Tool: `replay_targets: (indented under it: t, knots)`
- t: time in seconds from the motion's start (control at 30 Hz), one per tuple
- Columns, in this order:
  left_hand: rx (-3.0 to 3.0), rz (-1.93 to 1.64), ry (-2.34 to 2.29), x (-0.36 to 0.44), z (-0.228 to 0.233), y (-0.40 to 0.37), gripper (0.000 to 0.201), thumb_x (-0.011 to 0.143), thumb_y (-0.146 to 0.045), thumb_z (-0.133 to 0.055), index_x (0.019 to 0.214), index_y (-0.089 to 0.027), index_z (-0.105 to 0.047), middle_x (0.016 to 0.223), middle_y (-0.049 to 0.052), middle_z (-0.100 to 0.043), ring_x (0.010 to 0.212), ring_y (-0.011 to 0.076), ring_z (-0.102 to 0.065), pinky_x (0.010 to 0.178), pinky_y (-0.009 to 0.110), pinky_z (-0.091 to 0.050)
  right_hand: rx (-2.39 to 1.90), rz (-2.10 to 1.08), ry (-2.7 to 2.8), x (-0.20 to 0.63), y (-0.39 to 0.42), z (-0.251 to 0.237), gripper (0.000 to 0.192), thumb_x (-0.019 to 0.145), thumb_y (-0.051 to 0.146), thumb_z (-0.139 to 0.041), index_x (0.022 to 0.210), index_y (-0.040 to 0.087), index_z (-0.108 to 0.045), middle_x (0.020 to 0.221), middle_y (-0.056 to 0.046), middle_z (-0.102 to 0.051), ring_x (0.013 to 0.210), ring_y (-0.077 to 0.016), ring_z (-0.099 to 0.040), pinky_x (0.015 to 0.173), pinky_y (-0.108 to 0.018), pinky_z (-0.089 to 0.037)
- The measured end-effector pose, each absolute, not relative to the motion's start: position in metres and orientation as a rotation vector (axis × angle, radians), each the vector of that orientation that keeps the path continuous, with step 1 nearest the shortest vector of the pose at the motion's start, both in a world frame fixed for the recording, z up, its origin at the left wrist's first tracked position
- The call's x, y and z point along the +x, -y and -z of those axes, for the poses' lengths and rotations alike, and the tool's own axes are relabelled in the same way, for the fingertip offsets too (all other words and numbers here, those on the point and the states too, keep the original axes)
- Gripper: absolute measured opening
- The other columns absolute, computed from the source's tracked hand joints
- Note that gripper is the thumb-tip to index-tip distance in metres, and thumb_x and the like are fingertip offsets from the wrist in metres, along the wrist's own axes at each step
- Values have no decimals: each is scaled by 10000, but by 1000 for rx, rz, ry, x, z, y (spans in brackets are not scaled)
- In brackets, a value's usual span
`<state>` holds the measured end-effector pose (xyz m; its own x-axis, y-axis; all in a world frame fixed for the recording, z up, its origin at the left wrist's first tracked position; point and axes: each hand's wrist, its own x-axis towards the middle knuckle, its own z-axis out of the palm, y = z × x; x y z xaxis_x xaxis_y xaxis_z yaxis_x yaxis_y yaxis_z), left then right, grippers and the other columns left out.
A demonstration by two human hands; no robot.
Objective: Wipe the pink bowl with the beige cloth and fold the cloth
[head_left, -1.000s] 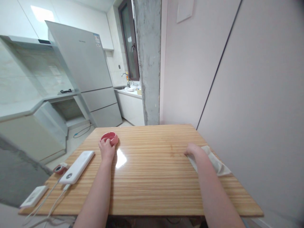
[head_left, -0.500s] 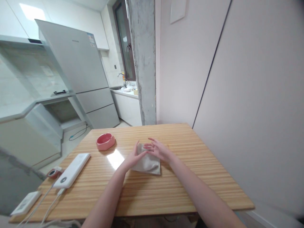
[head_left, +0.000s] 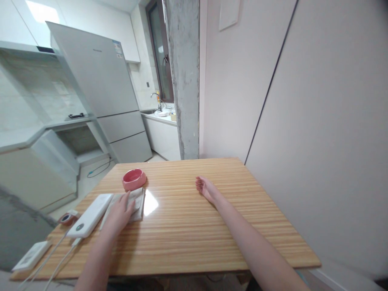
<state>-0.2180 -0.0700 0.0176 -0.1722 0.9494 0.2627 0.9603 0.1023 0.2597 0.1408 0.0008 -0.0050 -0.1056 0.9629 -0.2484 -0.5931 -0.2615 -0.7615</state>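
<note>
A grey-beige folded cloth [head_left: 138,204] lies on the left part of the wooden table, its left edge against the white power bank [head_left: 92,216]. My left hand [head_left: 120,210] rests on top of this cloth, fingers stretched forward and thumb apart; it covers part of the fabric. Just beyond the fingertips sits a pink ashtray-like bowl [head_left: 134,180]. My right hand [head_left: 206,190] is over the middle of the table, fingers loosely curled and slightly apart, with nothing in them.
Along the left side of the wooden table [head_left: 188,242] lie a small reddish-brown device [head_left: 67,218], a white box-like item [head_left: 32,256] and white cables [head_left: 62,258]. A pale wall [head_left: 230,101] stands to the right. Behind are a refrigerator [head_left: 97,76] and a concrete pillar [head_left: 186,81].
The cloth has gone from the table's middle to the left, beside the power bank, along with my left hand. My right hand has come away from the cloth and its fingers have curled.
</note>
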Motion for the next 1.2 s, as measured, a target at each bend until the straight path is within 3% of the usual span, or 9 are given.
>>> replay_targets:
  t: [0.13,0.3,0.37,0.5,0.63,0.77,0.93,1.2]
  knots:
    - [-2082,318,2442,-203,-7,78,553,826,-375,-367,1333,-192,-488,1470,132,-390,1358,336,-335,1043,588,-295,-908,-1644,603,142,0,3,90,847,253,-565,795,193,-608,594,3,-628,527,-112,-596,516,-213,-480]
    - [-2041,243,2557,-212,-20,81,394,731,-313,-487,1095,-245,-623,1383,109,-501,1269,344,-439,985,624,-334,-909,-1644,610,140,-2,3,75,837,243,-581,786,194,-605,583,6,-621,528,-116,-598,522,-221,-486]
    - [-2093,371,2501,-199,-29,77,363,743,-357,-499,1056,-222,-621,1323,122,-546,1224,337,-477,987,604,-341,-903,-1643,611,140,-2,3,73,829,232,-592,768,193,-599,585,7,-619,530,-113,-597,527,-217,-485]
    - [-2482,861,2132,-126,-45,58,338,801,-368,-471,1059,-186,-590,1193,111,-613,1129,243,-553,975,401,-414,-889,-1648,593,139,-3,3,88,841,208,-564,763,186,-598,665,-12,-654,596,-110,-625,571,-212,-496]
    - [-2902,1040,2126,-31,-39,24,292,874,-352,-390,883,-166,-616,830,64,-680,735,172,-632,718,300,-492,-819,-1633,595,136,-2,4,96,860,223,-527,837,193,-615,826,-30,-687,748,-111,-657,692,-217,-512]
    - [-2873,1200,2025,27,-12,-3,279,891,-216,-369,950,-145,-631,927,97,-691,880,175,-633,801,297,-471,-842,-1529,792,130,-2,9,137,821,250,-540,924,227,-628,887,-1,-681,850,-126,-636,803,-252,-496]
    - [-2854,1246,1955,28,10,-8,253,822,-106,-424,974,-133,-625,989,105,-691,926,191,-624,834,321,-463,-947,-1291,1161,130,-4,18,267,705,229,-619,971,242,-633,954,13,-664,1006,-164,-587,993,-323,-399]
    - [-2961,1303,1798,21,12,-7,282,756,-51,-438,950,-140,-622,957,81,-684,893,177,-614,841,310,-466,-934,-1256,1287,134,-6,26,341,699,270,-637,1038,243,-619,1007,-12,-651,1015,-185,-581,997,-366,-402]
